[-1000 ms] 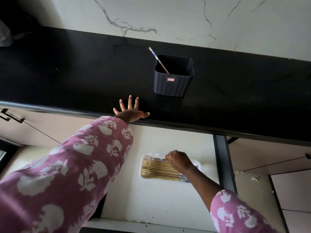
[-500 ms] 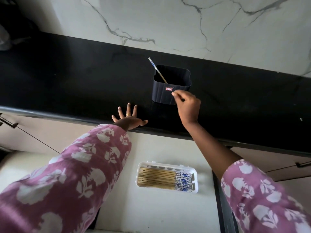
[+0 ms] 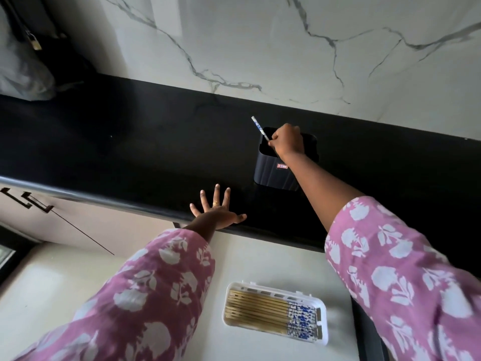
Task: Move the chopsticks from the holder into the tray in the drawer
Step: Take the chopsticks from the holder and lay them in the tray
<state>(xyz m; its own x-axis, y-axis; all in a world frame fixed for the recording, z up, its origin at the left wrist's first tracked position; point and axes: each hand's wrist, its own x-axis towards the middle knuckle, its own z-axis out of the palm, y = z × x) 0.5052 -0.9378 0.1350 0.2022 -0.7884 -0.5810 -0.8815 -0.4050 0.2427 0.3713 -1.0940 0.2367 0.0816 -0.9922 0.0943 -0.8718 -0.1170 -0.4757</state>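
Right hand [image 3: 287, 140] now up from tray [image 3: 322, 327], pinching the chopstick [image 3: 258, 127] in the holder [image 3: 273, 173], centre-right of frame. Left hand [image 3: 216, 213] flat, fingers spread, on counter edge [image 3: 117, 201]. Other chopsticks [image 3: 260, 308] lie in tray, bottom centre. I reckon one transfer left.

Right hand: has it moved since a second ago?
Yes. The right hand rose from the tray up to the holder, where it now pinches a chopstick.
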